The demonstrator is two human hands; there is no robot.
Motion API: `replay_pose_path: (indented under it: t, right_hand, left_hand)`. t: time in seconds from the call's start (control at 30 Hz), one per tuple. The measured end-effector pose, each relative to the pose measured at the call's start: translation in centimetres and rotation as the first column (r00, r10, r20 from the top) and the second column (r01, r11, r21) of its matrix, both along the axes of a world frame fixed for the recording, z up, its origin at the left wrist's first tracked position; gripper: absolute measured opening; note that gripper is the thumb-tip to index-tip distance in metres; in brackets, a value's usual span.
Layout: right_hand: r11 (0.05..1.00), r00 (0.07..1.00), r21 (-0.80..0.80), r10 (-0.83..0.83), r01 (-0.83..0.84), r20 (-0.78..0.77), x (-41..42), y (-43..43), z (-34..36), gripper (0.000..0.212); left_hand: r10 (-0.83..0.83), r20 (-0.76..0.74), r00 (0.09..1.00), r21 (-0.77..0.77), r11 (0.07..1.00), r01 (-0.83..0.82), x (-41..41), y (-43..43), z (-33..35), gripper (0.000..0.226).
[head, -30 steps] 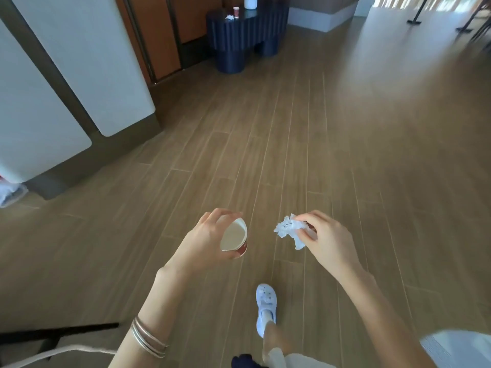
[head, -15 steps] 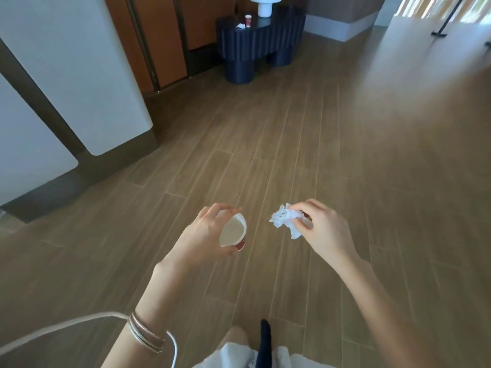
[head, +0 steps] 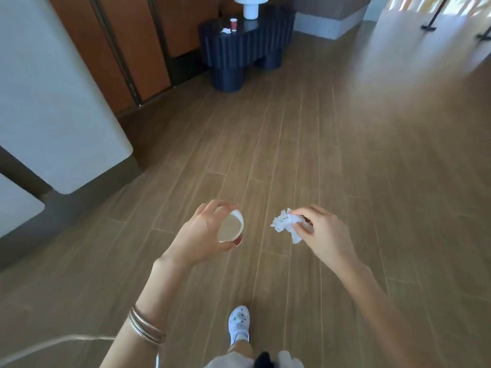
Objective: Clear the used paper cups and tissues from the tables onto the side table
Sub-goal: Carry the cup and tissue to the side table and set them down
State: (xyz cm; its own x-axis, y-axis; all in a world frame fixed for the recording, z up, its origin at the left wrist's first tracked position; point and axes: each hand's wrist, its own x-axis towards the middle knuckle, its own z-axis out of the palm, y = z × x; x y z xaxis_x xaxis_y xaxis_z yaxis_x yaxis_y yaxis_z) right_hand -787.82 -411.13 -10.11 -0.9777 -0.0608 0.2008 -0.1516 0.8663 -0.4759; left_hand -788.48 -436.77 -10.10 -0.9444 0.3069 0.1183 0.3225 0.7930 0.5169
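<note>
My left hand (head: 198, 236) grips a red paper cup (head: 231, 229) by its side, its pale inside facing the camera. A crumpled white tissue (head: 285, 224) is pinched in the fingers of my right hand (head: 325, 236). Both hands are held out over the wooden floor. Far ahead stands a dark blue ribbed side table (head: 247, 46). On its top sit another red paper cup (head: 233, 24) and a small white tissue (head: 226, 30).
A white lamp (head: 250, 6) stands on the side table. White rounded panels (head: 58, 102) and orange-brown wall panels (head: 138, 49) line the left side. Black stand bases (head: 428, 27) sit at the far right. My white shoe (head: 238, 324) is on the floor below.
The view has moved forward: the side table is nearer and larger, and the white panels have slid left. Both hands keep the same hold on cup and tissue.
</note>
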Motion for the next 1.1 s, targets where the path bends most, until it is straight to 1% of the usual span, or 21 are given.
replay_pose_path:
  t: [0.2, 0.33, 0.5, 0.7, 0.93, 1.03, 1.1]
  right_hand:
    - [1.0, 0.999, -0.006, -0.017, 0.017, -0.029, -11.6, -1.2, 1.6, 0.013]
    - [1.0, 0.999, -0.009, -0.021, 0.021, -0.025, -17.3, -0.8, 1.5, 0.014]
    - [1.0, 1.0, -0.001, -0.011, 0.011, 0.014, -25.1, 0.3, -0.2, 0.013]
    - [0.999, 1.0, -0.047, 0.015, -0.014, 0.023, -37.2, 2.6, -1.8, 0.013]
    - [0.997, 0.999, -0.065, 0.043, -0.043, -0.003, -52.7, 6.1, 0.3, 0.012]
    - [0.996, 0.997, -0.065, 0.063, -0.065, -0.039, -58.0, 7.0, 1.2, 0.013]
    - [0.995, 0.997, -0.072, 0.07, -0.072, -0.026, -60.7, 7.3, 1.2, 0.012]
  left_hand:
    - [-0.029, -0.044, 0.999, -0.008, 1.0, 0.028, -12.6, -1.0, 1.9, 0.07]
    - [-0.042, -0.015, 0.999, -0.009, 0.999, 0.041, -18.5, -0.8, 1.7, 0.072]
    - [-0.046, 0.005, 0.999, -0.038, 0.998, 0.046, -26.0, 0.0, 0.6, 0.069]
    - [-0.021, 0.03, 0.999, -0.067, 0.997, 0.023, -37.4, 2.1, -0.4, 0.071]
    - [0.006, 0.013, 1.0, -0.075, 0.997, -0.005, -51.9, 5.5, 1.5, 0.074]
    - [0.016, -0.008, 1.0, -0.071, 0.997, -0.016, -57.0, 6.4, 2.0, 0.076]
    - [0.027, -0.002, 1.0, -0.071, 0.997, -0.027, -59.6, 6.9, 1.8, 0.076]
